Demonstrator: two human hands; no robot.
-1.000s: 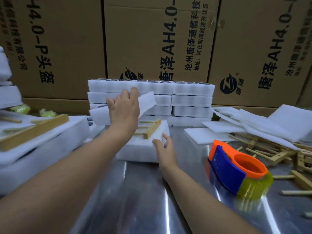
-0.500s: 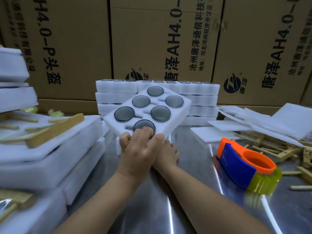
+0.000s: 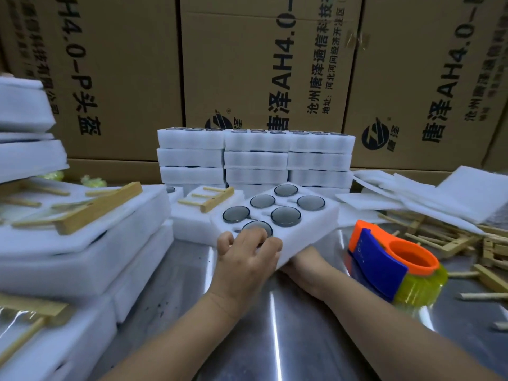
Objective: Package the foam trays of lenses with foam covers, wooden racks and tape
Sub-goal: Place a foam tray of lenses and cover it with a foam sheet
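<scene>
Holding the foam tray [image 3: 308, 226] of six lenses tilted over the table [image 3: 247, 331], as the head view showed, we had our left hand [image 3: 247, 257] curled over its near edge, fingertips on the nearest lens. Our right hand [image 3: 295, 264] lay beneath the tray, mostly hidden, so we could not tell how far open it was. We judged the tray in hand but not yet covered. The next move called for setting it flat, then reaching right for the foam covers [image 3: 445, 199] and wooden racks [image 3: 445, 240], near the tape dispenser [image 3: 384, 259].

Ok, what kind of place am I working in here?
Probably a warehouse or factory packing bench: cardboard cartons behind, stacked foam lens trays, a tape dispenser on the metal table.
</scene>
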